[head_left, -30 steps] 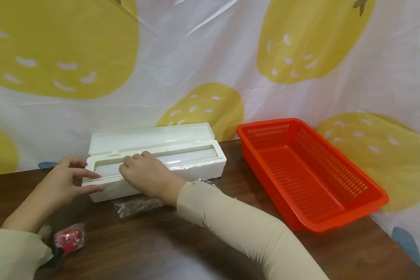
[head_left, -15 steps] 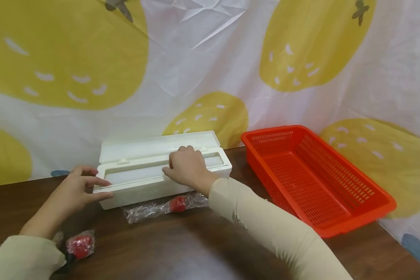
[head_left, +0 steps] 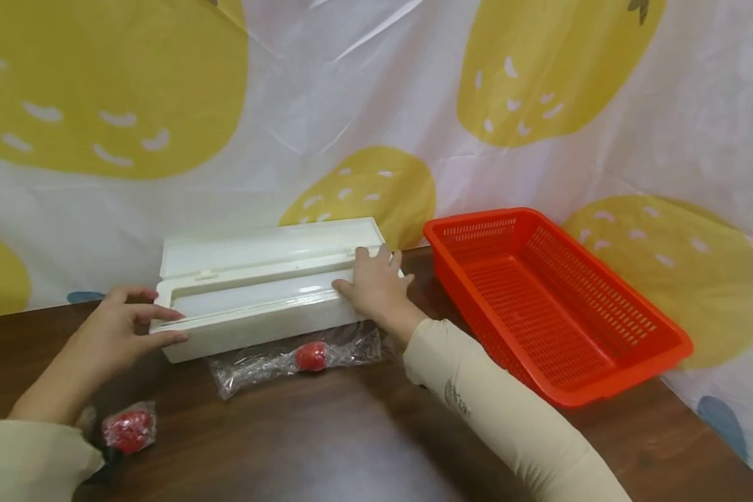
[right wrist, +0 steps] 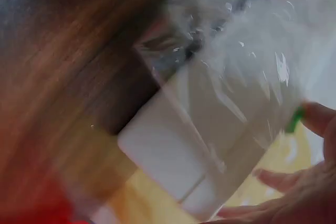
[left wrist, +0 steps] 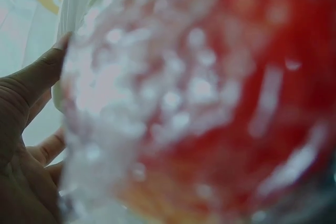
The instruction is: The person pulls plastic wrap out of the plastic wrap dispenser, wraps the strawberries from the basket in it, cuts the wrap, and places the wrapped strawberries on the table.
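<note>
A white cling film dispenser stands lid up, with a white roll inside. My left hand pinches its front left corner between thumb and fingers. Over the right end rests my right hand, fingers spread and thumb near the front edge. A small green piece shows by the right thumb in the right wrist view. Clear film hangs across the dispenser there. In front lies a red round thing wrapped in twisted film. Another film-wrapped red round thing, partly yellow, is by my left wrist.
A red plastic basket with slotted walls stands right of the dispenser on the brown wooden table. A white cloth with yellow fruit print hangs close behind.
My right hand has slid rightward along the dispenser from its middle to its right end, uncovering the wrapped red thing in front. The left hand keeps its place at the left corner.
</note>
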Demonstrator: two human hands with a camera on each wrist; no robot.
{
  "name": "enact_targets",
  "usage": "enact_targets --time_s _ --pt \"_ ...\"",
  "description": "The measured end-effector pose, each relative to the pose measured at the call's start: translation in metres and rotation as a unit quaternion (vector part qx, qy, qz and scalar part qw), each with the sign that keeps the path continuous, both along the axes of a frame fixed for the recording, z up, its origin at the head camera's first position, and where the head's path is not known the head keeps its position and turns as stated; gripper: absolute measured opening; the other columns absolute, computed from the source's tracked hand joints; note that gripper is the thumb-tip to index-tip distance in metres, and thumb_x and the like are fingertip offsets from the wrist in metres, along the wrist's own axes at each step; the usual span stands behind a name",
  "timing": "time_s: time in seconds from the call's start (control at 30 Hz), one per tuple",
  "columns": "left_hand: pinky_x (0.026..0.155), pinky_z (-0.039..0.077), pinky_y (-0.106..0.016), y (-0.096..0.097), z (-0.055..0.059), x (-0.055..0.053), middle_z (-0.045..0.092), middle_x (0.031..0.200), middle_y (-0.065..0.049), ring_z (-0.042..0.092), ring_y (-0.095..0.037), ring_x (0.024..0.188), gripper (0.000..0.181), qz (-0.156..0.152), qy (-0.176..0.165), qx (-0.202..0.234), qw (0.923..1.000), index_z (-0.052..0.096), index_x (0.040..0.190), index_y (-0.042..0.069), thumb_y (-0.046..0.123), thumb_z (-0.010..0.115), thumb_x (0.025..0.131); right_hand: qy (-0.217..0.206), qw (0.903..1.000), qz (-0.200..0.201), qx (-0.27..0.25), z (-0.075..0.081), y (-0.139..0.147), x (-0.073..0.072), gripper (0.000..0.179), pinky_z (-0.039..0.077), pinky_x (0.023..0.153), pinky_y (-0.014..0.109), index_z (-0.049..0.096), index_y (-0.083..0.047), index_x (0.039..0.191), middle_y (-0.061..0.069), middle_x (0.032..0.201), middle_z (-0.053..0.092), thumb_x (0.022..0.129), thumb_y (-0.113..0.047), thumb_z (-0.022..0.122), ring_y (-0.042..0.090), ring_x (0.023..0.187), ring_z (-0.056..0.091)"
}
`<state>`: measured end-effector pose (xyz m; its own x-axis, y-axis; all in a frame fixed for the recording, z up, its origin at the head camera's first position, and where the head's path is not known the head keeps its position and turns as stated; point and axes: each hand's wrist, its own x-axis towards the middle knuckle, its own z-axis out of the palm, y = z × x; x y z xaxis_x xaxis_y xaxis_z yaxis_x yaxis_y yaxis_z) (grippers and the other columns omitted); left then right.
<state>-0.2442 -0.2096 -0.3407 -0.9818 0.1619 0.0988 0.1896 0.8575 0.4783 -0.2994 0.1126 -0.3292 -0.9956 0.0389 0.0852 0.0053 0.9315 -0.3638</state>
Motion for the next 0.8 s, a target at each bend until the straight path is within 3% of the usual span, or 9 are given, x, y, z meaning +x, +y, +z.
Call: enact_targets --time_s 0.13,0.27,0.47,0.6,0.7,0.73,0.8 --pt "0.081 0.040 -0.056 -0.001 -0.001 0.000 0.033 0.133 -0.032 0.048 -0.044 0.103 0.050 -0.005 0.016 -0.006 0.9998 0.070 0.107 0.001 0.044 0.072 0.081 -0.024 0.9980 -0.015 -0.056 -0.001 0.017 -0.001 0.073 0.042 0.100 0.056 0.041 -0.003 0.136 0.026 0.138 0.042 0.085 -0.049 0.064 0.045 0.128 0.043" --pt "0.080 0.041 -0.054 0.002 -0.002 0.000 0.035 0.133 -0.030 0.049 -0.042 0.102 0.049 -0.010 0.021 -0.003 0.9997 0.071 0.107 0.002 0.042 0.074 0.079 0.004 0.9976 -0.002 -0.068 -0.001 0.036 -0.003 0.057 0.048 0.093 0.047 0.048 -0.002 0.130 0.021 0.123 0.059 0.087 -0.035 0.065 0.038 0.110 0.059" --pt "0.078 0.041 -0.050 0.000 0.000 0.004 0.035 0.132 -0.029 0.047 -0.040 0.102 0.047 -0.005 0.025 0.000 0.9997 0.071 0.107 0.002 0.040 0.074 0.080 0.009 0.9914 0.015 -0.130 0.011 0.062 -0.010 0.044 0.046 0.097 0.041 0.052 -0.009 0.129 0.012 0.123 0.063 0.086 -0.013 0.061 0.031 0.111 0.058" --pt "0.076 0.039 -0.047 -0.002 0.001 0.006 0.036 0.132 -0.029 0.044 -0.040 0.102 0.046 0.004 0.032 0.002 0.9995 0.071 0.106 0.002 0.039 0.075 0.080 0.014 0.9969 0.020 -0.075 0.012 0.055 -0.011 0.038 0.049 0.093 0.043 0.056 -0.012 0.127 0.012 0.122 0.065 0.089 -0.015 0.058 0.031 0.109 0.060" --pt "0.077 0.040 -0.048 -0.001 0.000 0.009 0.035 0.132 -0.029 0.044 -0.040 0.102 0.047 0.008 0.026 0.003 0.9996 0.071 0.106 0.002 0.040 0.075 0.079 0.033 0.9992 0.006 -0.024 0.007 0.045 -0.002 0.034 0.050 0.088 0.047 0.055 -0.012 0.127 0.014 0.120 0.065 0.094 -0.020 0.053 0.033 0.106 0.062" --pt "0.078 0.040 -0.050 -0.001 -0.001 0.010 0.035 0.132 -0.029 0.044 -0.041 0.103 0.048 0.008 0.022 0.003 0.9997 0.071 0.106 0.001 0.041 0.075 0.079 0.053 0.9985 0.000 -0.016 0.004 0.041 0.003 0.034 0.051 0.087 0.047 0.055 -0.012 0.127 0.015 0.121 0.063 0.094 -0.021 0.053 0.034 0.106 0.061" --pt "0.080 0.040 -0.053 0.000 -0.002 0.011 0.036 0.132 -0.030 0.045 -0.042 0.104 0.048 0.007 0.022 -0.003 0.9997 0.071 0.106 0.002 0.041 0.075 0.078 0.135 0.9907 0.018 -0.010 -0.002 0.032 0.015 0.031 0.051 0.084 0.047 0.055 -0.009 0.123 0.017 0.116 0.063 0.094 -0.021 0.054 0.035 0.104 0.061"
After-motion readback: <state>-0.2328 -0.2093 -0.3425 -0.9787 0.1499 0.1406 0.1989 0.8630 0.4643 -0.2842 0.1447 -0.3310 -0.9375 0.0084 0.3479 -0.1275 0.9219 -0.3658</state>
